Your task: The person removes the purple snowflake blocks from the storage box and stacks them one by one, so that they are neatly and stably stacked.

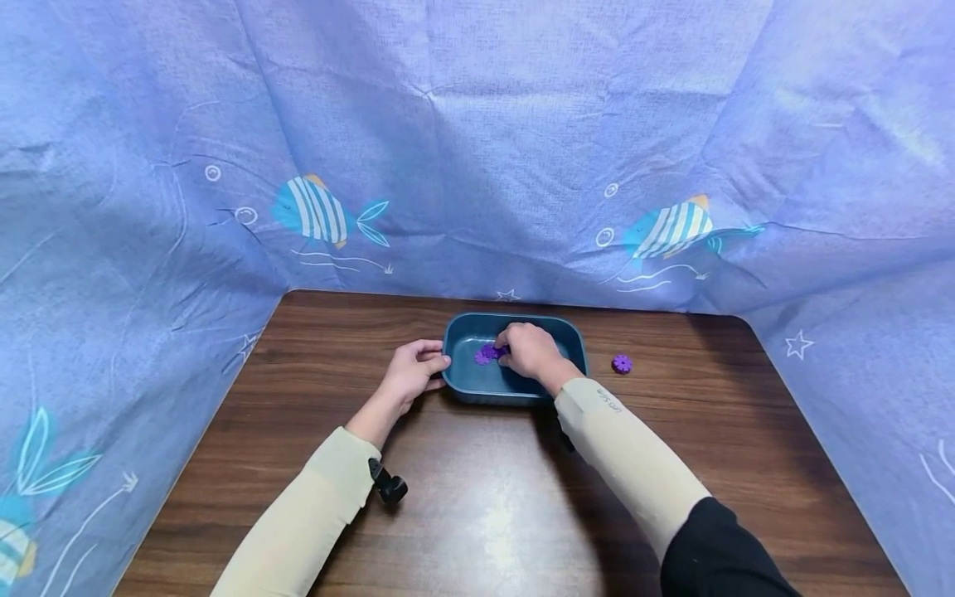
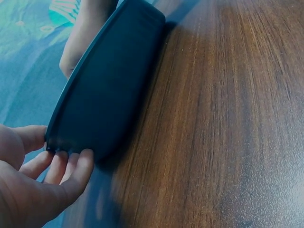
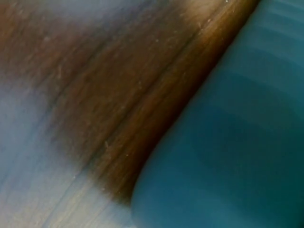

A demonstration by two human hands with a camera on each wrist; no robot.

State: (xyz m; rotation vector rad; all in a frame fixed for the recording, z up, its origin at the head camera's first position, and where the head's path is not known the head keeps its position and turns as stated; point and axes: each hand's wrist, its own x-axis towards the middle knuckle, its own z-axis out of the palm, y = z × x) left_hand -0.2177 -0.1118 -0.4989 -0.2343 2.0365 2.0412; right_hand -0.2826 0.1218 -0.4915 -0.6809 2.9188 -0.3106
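The blue bin (image 1: 481, 397) is pinched by the left hand (image 1: 412, 371). Purple flower pieces (image 1: 485, 354) inside are touched by the right hand (image 1: 531, 351); if pinched, cannot be told.

A person wears pale cream sleeves on both forearms, the left sleeve (image 1: 291, 518) and the right sleeve (image 1: 630, 456) each ending at the wrist in a plain edge, leaving the left hand (image 1: 414, 369) and right hand (image 1: 531, 350) bare. Small dark lettering (image 1: 608, 400), too small to read surely, marks the right cuff. Black cloth (image 1: 719, 551) covers that arm farther up. A black wrist camera (image 1: 389, 483) with a rounded end sits at the left cuff; another dark piece (image 1: 564, 433) shows, partly hidden, beneath the right.
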